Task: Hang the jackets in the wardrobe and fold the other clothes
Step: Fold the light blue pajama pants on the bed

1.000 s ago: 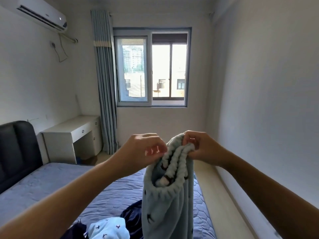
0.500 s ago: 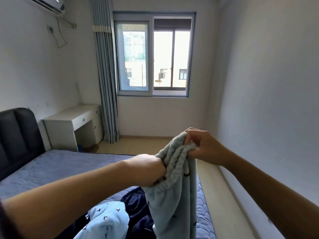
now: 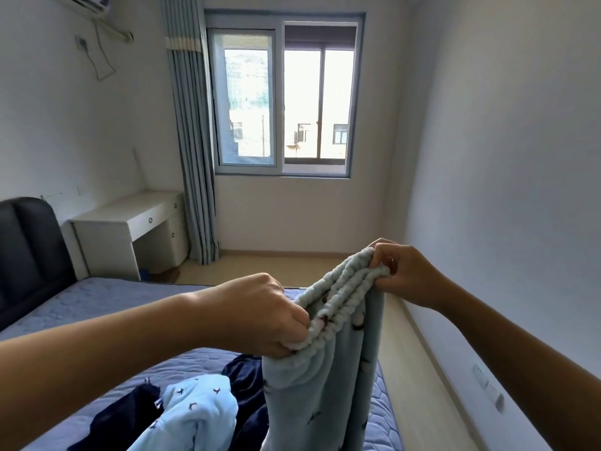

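Pale blue fleece trousers [image 3: 325,379] with small dark marks hang in the air over the bed. My left hand [image 3: 263,317] grips the lower end of their gathered elastic waistband. My right hand [image 3: 400,271] pinches the upper end of the same waistband, so the band slants up to the right. On the bed [image 3: 97,304] below lie a light blue patterned garment [image 3: 195,415] and dark navy clothes [image 3: 247,385]. No wardrobe is in view.
A black padded headboard [image 3: 26,252] stands at the left. A white desk [image 3: 130,229] sits beside a blue curtain [image 3: 192,141] and the window [image 3: 283,92]. A strip of wooden floor [image 3: 422,369] runs between the bed and the right wall.
My left hand has dropped lower and moved away from my right hand, stretching the waistband out into a slant. The view has tilted downward, showing more of the bed.
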Action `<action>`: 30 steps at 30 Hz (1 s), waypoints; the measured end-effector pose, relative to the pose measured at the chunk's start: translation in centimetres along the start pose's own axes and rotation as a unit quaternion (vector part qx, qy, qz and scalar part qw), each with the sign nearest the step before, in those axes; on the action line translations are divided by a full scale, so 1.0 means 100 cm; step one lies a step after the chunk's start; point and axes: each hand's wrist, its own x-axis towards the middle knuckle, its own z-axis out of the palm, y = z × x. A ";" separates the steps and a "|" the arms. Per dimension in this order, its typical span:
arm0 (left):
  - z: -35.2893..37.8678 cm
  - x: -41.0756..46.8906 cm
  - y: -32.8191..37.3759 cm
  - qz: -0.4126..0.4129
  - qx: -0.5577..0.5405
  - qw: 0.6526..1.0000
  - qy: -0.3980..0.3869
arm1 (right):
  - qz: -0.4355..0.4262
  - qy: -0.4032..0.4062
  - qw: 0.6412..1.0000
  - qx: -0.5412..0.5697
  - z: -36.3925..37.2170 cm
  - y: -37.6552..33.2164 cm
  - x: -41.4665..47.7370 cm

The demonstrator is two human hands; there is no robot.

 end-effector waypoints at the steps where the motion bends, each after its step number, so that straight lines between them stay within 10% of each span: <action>1: 0.002 -0.002 -0.002 -0.012 0.005 1.000 -0.005 | -0.006 -0.002 1.000 0.011 0.001 0.001 0.000; 13: 0.013 -0.039 -0.033 -0.138 -0.106 0.984 -0.026 | -0.131 -0.057 0.988 0.056 0.004 -0.019 -0.006; 30: 0.006 -0.078 -0.044 -0.142 -0.065 0.985 -0.071 | -0.223 -0.280 0.911 -0.206 0.006 -0.042 -0.017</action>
